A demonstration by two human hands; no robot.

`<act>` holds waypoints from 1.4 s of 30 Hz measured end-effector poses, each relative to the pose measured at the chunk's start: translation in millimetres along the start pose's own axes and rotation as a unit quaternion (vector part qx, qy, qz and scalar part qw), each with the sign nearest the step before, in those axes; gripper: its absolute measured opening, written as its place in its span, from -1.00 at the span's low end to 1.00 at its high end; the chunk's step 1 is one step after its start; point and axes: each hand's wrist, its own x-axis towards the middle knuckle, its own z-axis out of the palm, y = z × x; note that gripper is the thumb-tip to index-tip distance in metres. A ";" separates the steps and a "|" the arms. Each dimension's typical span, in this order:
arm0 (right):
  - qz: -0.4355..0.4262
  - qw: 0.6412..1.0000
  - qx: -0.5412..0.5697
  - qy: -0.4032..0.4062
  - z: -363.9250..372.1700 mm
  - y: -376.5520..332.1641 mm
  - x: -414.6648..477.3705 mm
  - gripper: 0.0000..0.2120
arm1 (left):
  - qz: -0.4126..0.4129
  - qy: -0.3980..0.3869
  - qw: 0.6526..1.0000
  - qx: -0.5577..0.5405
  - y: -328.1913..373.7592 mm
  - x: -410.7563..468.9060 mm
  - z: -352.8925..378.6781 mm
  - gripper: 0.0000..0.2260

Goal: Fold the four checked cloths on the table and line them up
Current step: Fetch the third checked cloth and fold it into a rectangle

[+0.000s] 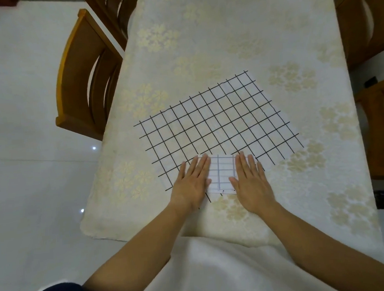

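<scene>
At six o'clock we pressed our left hand (192,181) and right hand (250,180), palms flat, fingers spread, gripping nothing, on the folded cloth (221,174); it looked thin, limp, best pinched at corners.

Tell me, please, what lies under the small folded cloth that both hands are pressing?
The small folded cloth rests on the near edge of the large checked cloth. Anything beneath either cloth, beyond the tablecloth, is hidden.

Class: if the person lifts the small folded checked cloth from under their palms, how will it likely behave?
The folded cloth looks thin and flat, so probably light and floppy. Its layers may spring open once the left hand and right hand lift.
</scene>
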 end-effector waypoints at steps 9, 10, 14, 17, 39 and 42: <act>0.058 0.996 0.046 0.057 -38.3 1.5 39.9 -0.56 | 0.006 0.066 0.997 -0.044 14.4 44.7 -35.8 -0.32; 0.059 0.997 0.034 0.038 -43.4 2.1 44.9 -0.60 | 0.013 0.061 0.998 -0.028 16.2 49.7 -38.3 -0.34; 0.050 0.996 0.070 -0.018 -62.3 2.7 46.6 -0.76 | 0.019 0.028 0.999 0.015 16.1 63.4 -49.9 -0.45; 0.066 0.971 0.228 -0.017 -71.6 2.7 25.2 -0.79 | 0.028 0.024 0.999 -0.005 14.4 61.3 -63.3 -0.69; -0.050 0.772 0.634 -0.002 -147.1 -120.5 -87.1 -0.81 | -0.201 0.316 0.728 -0.574 13.5 -208.5 -134.0 -0.88; -0.028 0.756 0.654 0.006 -130.0 -145.1 -110.9 -0.72 | -0.215 0.322 0.730 -0.563 14.1 -243.3 -131.0 -0.83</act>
